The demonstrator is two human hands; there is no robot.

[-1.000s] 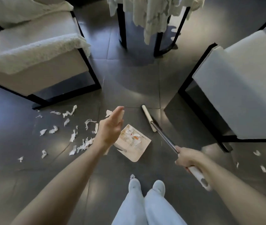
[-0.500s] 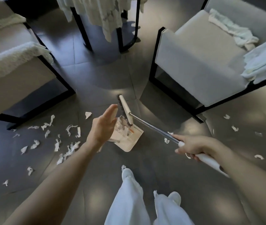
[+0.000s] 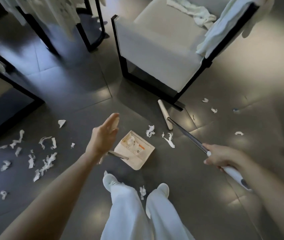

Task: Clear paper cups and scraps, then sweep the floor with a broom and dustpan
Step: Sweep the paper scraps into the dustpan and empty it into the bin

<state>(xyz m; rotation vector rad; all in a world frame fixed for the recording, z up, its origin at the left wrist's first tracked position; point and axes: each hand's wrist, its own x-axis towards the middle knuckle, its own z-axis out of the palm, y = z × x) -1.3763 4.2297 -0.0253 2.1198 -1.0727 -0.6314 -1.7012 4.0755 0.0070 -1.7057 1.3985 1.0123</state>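
Grips the broom (image 3: 186,134) in the right hand (image 3: 224,158), curled round the joint of metal shaft and white plastic grip, with the grip's end poking out behind the wrist. Holds the left hand (image 3: 103,137) flat and open, straight-fingered, with nothing in it, above the stick handle (image 3: 117,155) of the dustpan (image 3: 136,150); looks clear of it, though hard to be sure from this angle.

Outward from there: reaches with the broom head (image 3: 164,115), a pale narrow bar, to the floor (image 3: 189,196) just beside the black foot of the armchair (image 3: 155,49). Leaves the dustpan lying on the floor ahead of the feet, between the two hands, with a few bits already in its far corner. Finds paper scraps (image 3: 49,160) thickest to the left of the pan, a couple between pan and broom head, one between the shoes, more well apart to the right. No paper cups in view.

Probably light and rigid, that broom: thin tube, small head. Take it at the grip for reach, lower on the shaft for short strokes. Expect the scraps to be featherlight, soft and crumpled, apt to flutter off a quick stroke or skid over the glossy tiles; sweep slow and low. Take the pan by its stick handle and press the lip flat, since thin plastic likely slides when pushed against.

Shows an orange label (image 3: 142,147), a small dark mark and ruled lines inside the pan; too small to read. No other writing legible.
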